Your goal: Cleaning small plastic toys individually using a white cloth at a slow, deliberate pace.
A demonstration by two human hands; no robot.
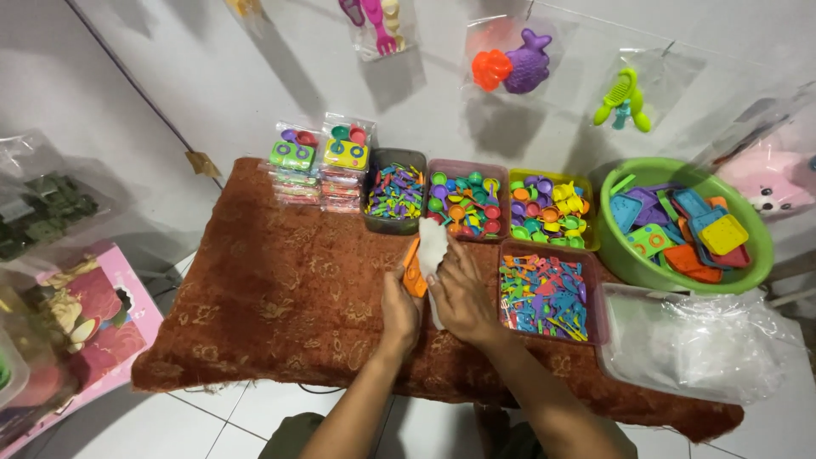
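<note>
Over a rust-brown patterned cloth (280, 297), my left hand (398, 313) grips an orange plastic toy piece (412, 270) by its lower edge. My right hand (459, 293) holds a small clear plastic bag (432, 242) that stands up between both hands, touching the orange piece. Just behind the bag sit three open trays of small colourful toy parts: a dark one (394, 194), a pink one (466, 204) and a yellow one (551, 208). A fourth tray (544, 296) lies right of my right hand.
A green basin (633, 263) of flat toy trays stands at the right, with a pile of clear bags (697, 340) in front of it. Packed toy sets (321, 161) are stacked at the back left. Bagged toys hang on the wall. A pink box (93, 314) lies on the floor at left.
</note>
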